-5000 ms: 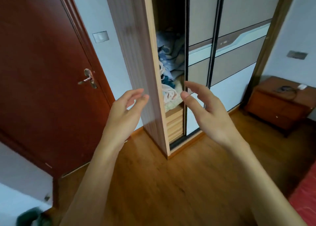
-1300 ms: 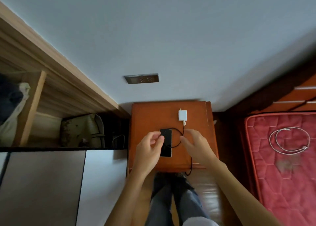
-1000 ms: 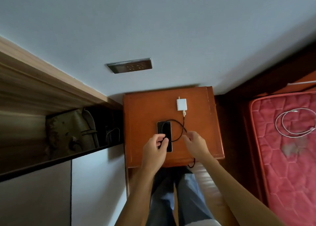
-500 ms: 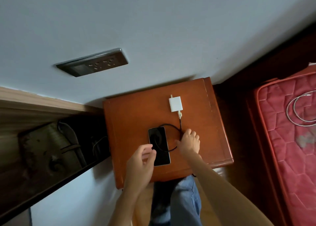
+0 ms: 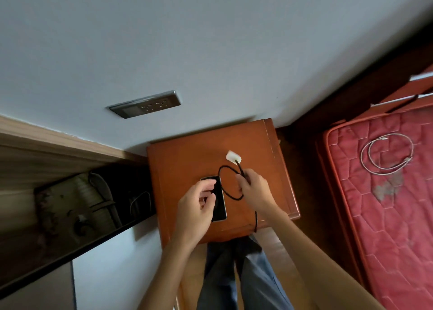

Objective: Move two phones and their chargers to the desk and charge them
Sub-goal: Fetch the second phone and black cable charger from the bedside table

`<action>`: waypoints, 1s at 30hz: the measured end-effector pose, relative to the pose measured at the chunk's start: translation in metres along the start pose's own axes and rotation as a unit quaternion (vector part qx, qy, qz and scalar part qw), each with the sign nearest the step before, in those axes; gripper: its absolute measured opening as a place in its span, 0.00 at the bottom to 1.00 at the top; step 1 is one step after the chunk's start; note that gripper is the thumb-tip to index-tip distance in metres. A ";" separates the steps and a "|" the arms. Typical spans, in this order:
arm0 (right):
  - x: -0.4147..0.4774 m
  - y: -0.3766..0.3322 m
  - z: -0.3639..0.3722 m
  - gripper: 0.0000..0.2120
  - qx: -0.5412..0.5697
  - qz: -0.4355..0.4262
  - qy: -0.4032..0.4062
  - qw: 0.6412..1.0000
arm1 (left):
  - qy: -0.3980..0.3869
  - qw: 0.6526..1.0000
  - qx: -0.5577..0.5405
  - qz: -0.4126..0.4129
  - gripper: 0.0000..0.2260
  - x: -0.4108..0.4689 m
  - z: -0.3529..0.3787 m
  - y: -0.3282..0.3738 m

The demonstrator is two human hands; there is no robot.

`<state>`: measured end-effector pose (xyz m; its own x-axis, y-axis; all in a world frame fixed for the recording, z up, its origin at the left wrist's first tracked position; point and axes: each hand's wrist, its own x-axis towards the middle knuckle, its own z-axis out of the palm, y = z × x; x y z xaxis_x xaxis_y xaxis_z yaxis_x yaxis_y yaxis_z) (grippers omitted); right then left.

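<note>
A black phone (image 5: pixel 220 202) lies flat on the orange-brown nightstand (image 5: pixel 182 169). My left hand (image 5: pixel 196 209) covers its left side, thumb and curled fingers closing on its edge. My right hand (image 5: pixel 254 190) grips the black cable (image 5: pixel 230 196), which loops beside the phone and trails over the nightstand's front edge. The white charger plug (image 5: pixel 233 157) at the cable's far end is tilted up off the wood. A coiled white cable (image 5: pixel 386 156) lies on the red mattress (image 5: pixel 386 216) to the right. No second phone is in view.
A wall socket plate (image 5: pixel 146 104) sits above the nightstand to the left. An open wardrobe compartment (image 5: pixel 89 197) with dark clutter is on the left. My legs stand right in front of the nightstand, with a dark gap between it and the bed.
My right hand has closed on the black cable and raised it, tipping the white plug up. My left hand has moved onto the phone's left edge.
</note>
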<state>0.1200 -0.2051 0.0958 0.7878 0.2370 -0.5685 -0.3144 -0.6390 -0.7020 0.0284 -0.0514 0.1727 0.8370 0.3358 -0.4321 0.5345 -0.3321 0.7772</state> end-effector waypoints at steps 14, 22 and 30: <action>-0.137 -0.095 -0.100 0.06 -0.121 -0.241 -0.037 0.962 | -0.177 0.979 -0.079 0.070 0.13 -0.027 0.018 0.046; -0.139 -0.092 -0.125 0.15 -0.152 -0.164 -0.118 0.968 | -0.159 0.971 -0.180 -0.008 0.12 -0.019 -0.011 0.052; -0.120 -0.070 -0.138 0.05 0.047 -0.153 -0.011 0.987 | -0.140 0.945 -0.294 -0.044 0.21 -0.019 -0.036 0.066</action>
<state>0.1207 -0.2898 0.2718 0.8418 0.4253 -0.3324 -0.1127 -0.4638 -0.8787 0.0435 -0.0486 0.2488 0.8350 0.0656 -0.5464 0.5143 0.2602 0.8172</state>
